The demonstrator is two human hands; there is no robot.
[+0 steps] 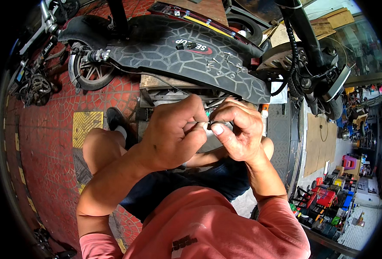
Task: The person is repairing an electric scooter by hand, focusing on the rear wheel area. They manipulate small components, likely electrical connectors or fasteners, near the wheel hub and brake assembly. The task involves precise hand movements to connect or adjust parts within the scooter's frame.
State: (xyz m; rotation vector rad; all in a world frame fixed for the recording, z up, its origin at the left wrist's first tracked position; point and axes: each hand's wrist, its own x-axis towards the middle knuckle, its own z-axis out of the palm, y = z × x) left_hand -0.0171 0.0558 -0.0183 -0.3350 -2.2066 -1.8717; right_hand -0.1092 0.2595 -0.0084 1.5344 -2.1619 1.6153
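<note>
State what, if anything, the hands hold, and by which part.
The left hand and right hand pinch a small dark piece; its kind and the part gripped cannot be told.

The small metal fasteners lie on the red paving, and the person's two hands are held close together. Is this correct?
Not quite: the place of the fasteners is wrong. The head view shows the small metal fasteners on the scooter's dark, patterned deck. The rest is right: the left hand and the right hand are held close together.
</note>
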